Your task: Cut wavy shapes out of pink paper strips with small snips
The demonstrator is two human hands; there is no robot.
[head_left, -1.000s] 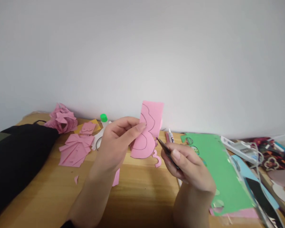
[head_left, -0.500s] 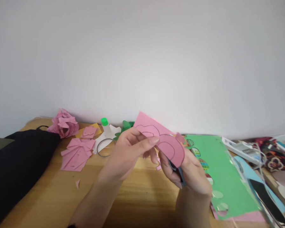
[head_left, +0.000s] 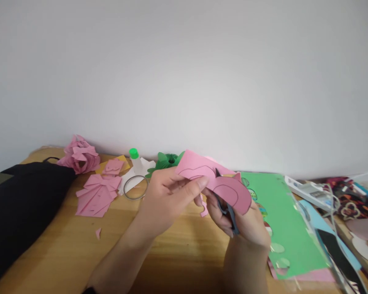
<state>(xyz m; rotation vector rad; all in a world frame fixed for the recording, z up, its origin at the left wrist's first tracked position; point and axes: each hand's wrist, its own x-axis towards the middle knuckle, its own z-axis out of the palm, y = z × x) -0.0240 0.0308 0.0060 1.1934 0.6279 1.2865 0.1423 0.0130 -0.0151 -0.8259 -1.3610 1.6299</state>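
Observation:
My left hand (head_left: 168,200) pinches a pink paper piece (head_left: 214,183) with curved pencil lines drawn on it, held roughly flat above the wooden table (head_left: 178,253). My right hand (head_left: 245,222) is closed round small dark scissors (head_left: 225,204), partly hidden under the paper. The scissor tip shows at the paper's upper edge, in the cut. A small pink offcut (head_left: 204,210) lies on the table below the hands.
Pink folded paper shapes (head_left: 98,194), a crumpled pink flower (head_left: 79,155), a green-capped glue bottle (head_left: 136,160), a metal ring (head_left: 136,187) and green paper leaves (head_left: 167,160) lie at the back. A black bag (head_left: 21,208) is at left. Green sheet (head_left: 282,220) and craft clutter at right.
The pink paper has turned from upright to lying nearly flat over my right hand. The scissors have moved under it and their tip now pokes through at the cut.

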